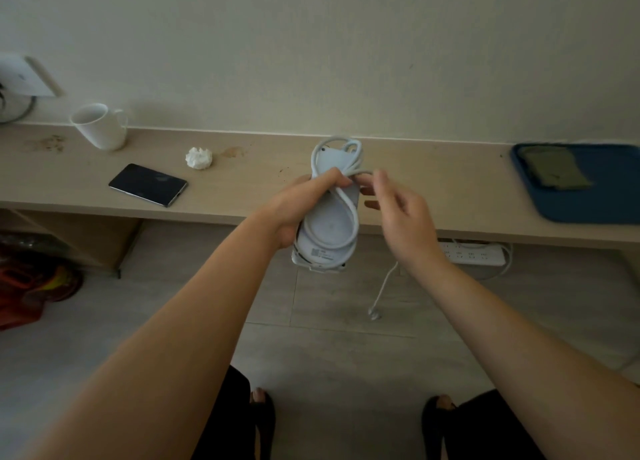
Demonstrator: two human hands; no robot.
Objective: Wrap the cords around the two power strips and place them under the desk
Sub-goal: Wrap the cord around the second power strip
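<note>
Above the grey floor, our left hand grips the first power strip, its cord nearly wound. Our blurred right hand meets the last loop; we cannot tell if it pinches. Next, we judge, that end needs tucking. Farther off, the second power strip lies under the desk, unwrapped.
</note>
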